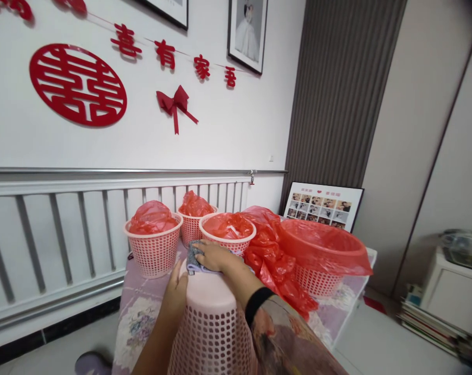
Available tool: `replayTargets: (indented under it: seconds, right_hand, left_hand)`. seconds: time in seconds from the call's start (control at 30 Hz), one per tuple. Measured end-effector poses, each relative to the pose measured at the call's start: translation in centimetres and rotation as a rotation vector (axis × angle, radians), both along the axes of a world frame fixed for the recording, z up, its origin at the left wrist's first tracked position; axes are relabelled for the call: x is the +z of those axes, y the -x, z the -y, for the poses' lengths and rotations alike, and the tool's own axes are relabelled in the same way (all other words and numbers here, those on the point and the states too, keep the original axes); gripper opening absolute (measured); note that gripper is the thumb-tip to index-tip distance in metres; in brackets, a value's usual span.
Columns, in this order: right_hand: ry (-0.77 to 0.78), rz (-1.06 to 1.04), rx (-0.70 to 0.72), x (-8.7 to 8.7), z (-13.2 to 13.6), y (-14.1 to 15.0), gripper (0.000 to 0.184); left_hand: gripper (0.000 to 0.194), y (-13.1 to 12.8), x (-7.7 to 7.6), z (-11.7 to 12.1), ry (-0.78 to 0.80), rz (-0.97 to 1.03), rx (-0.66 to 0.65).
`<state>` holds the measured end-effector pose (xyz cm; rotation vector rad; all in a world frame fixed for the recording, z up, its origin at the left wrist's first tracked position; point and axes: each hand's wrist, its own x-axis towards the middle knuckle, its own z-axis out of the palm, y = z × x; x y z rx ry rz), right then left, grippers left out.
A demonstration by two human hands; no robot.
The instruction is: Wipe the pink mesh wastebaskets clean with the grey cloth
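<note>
The head view showed, at the left on the table [131, 284], a basket [152, 255] puffed with red film; the left hand [177, 284] was near enough that a backward swing of the elbow or wrist might have knocked it. That hand lay along the side of an upturned basket [210, 297], its fingertips partly hidden, so I could not tell whether they gripped or only braced. The upturned basket stood between the arms, base up, its lower end out of view; if the left hand slipped while the other pushed, it could have twisted or tipped. On its base the right hand pressed a rag [194, 252], fingers bent over it and holding it; too hard a shove forward might have run the knuckles into the middle basket [241, 244] just beyond. Farther right, the loose heap of film [267, 255] lay beside the sleeve [286, 333], which could have snagged it and pulled it along, perhaps jostling the lined basket [318, 281] near the table's right edge.
</note>
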<state>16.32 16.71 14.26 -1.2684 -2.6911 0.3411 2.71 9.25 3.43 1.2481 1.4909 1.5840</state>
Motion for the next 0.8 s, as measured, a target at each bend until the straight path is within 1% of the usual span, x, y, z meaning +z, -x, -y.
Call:
replayTargets:
  seconds: [0.07, 0.17, 0.23, 0.3, 0.4, 0.5, 0.57, 0.7, 0.8]
  right_hand:
    - [-0.015, -0.015, -0.025, 0.0, -1.5, -0.1, 0.05]
    - [-0.016, -0.022, -0.109, 0.1, -3.0, -1.5, 0.04]
    - [-0.013, -0.029, -0.166, 0.2, -3.1, -3.0, 0.034]
    - [-0.023, -0.05, -0.191, 0.2, -2.5, -4.6, 0.033]
    - [-0.066, -0.098, -0.208, -0.2, -0.2, -6.9, 0.041]
    - [-0.105, -0.136, -0.258, -1.1, 3.1, -8.5, 0.053]
    - [-0.119, -0.161, -0.311, -1.8, 5.7, -9.1, 0.056]
    - [-0.177, -0.161, -0.371, -3.0, 11.0, -8.6, 0.056]
    - [-0.186, -0.139, -0.323, -3.2, 14.1, -7.1, 0.057]
  left_hand:
    - [0.056, -0.1, 0.2, 0.2, 0.024, -0.001, -0.004]
    - [0.059, -0.1, 0.4, 0.3, 0.054, -0.001, -0.001]
    - [0.059, -0.1, 0.4, 0.3, 0.068, 0.003, 0.003]
    - [0.059, 0.0, 0.4, 0.3, 0.075, 0.006, 0.004]
    - [0.059, -0.1, 0.4, 0.2, 0.082, 0.011, 0.002]
    - [0.059, -0.1, 0.7, 0.3, 0.088, 0.021, 0.004]
    - [0.059, -0.2, 0.7, 0.3, 0.085, 0.03, 0.004]
    - [0.057, -0.3, 0.2, -0.1, 0.063, 0.05, 0.01]
    - [0.055, -0.2, -0.8, -0.6, 0.009, 0.049, 0.015]
